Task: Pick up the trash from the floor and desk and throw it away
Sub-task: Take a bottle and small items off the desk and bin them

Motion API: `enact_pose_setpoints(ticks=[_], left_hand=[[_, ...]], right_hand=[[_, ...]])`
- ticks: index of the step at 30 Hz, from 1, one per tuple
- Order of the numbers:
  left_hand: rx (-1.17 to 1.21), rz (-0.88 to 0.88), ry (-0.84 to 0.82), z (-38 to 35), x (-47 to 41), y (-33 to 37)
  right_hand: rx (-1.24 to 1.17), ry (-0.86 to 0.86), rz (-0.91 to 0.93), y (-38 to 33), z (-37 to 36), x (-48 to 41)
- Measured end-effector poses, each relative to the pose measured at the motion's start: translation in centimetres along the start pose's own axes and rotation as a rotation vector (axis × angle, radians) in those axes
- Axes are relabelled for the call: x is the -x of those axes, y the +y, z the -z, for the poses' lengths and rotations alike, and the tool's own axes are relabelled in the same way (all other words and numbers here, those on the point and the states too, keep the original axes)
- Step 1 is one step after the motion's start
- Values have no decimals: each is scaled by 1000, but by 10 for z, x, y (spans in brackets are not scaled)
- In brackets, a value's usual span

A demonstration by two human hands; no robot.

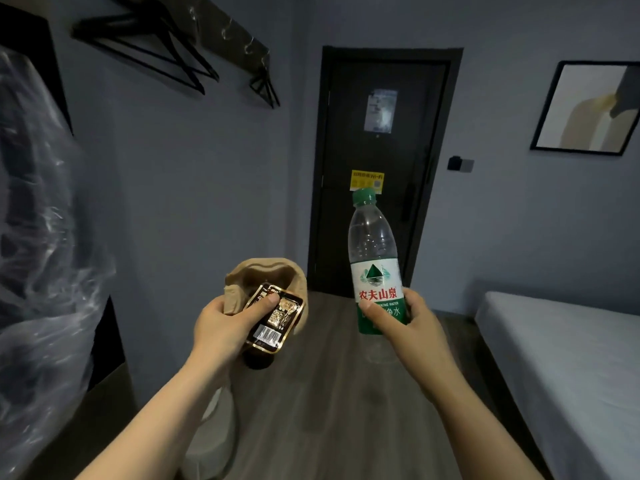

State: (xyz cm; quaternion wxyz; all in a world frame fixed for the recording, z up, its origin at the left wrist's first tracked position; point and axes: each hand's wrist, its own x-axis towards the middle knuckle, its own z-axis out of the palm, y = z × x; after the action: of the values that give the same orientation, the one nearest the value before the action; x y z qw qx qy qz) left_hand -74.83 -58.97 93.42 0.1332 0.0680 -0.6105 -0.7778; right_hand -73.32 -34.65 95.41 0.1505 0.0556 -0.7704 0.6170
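Left hand (221,327) was clenched on a crumpled tan moulded-pulp tray (263,275) with a glossy black-and-gold snack wrapper (277,318) pinned under the thumb. Right hand (408,320) gripped a clear plastic water bottle with green cap and label (375,258) low on the label, long axis near upright. A pale bin-like rim (221,427) lay below the left forearm, nearer the left hand; judged the drop point, identity uncertain.
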Motion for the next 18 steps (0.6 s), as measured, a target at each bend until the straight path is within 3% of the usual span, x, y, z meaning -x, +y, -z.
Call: enact_pose_setpoints(ticks=[9, 18], left_hand=[[-107, -12, 201, -31, -149, -37], [-141, 55, 254, -14, -333, -92]], right_hand=[[-20, -88, -58, 69, -31, -161], [31, -120, -131, 137, -103, -317]])
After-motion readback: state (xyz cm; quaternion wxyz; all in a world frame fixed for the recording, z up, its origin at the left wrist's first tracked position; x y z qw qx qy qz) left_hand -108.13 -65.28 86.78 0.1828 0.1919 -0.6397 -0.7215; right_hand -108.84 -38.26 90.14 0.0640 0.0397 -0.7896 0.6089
